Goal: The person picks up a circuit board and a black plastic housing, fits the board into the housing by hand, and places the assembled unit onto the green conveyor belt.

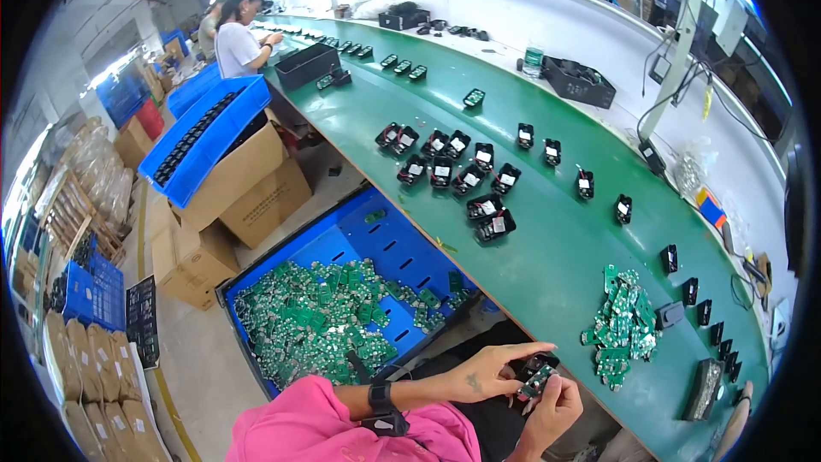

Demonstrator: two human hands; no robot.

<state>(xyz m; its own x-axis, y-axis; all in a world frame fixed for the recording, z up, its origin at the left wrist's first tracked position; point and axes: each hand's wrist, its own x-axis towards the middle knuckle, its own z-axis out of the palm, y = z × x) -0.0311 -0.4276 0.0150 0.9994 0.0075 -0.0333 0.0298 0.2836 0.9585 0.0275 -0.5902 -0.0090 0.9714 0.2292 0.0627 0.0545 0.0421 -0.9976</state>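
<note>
At the table's near edge my left hand [486, 374] is closed around a small black plastic housing [532, 367], its thumb beneath and a finger stretched along the top. My right hand [554, 415] pinches a small green circuit board [537, 382] against the open side of that housing. Fingers partly hide both parts, so I cannot tell whether the board sits inside. On the table just beyond my hands lies a loose pile of green circuit boards [623, 325]. Farther off, several black housings with white-labelled parts inside [440, 173] stand in a cluster.
A blue bin [402, 239] full of circuit boards stands left of my lap. More housings [584, 184] line the green table [359, 133]. Black boxes [306, 67] and a co-worker [239, 38] are at the far left. Another person's hand [737, 415] shows at the right edge.
</note>
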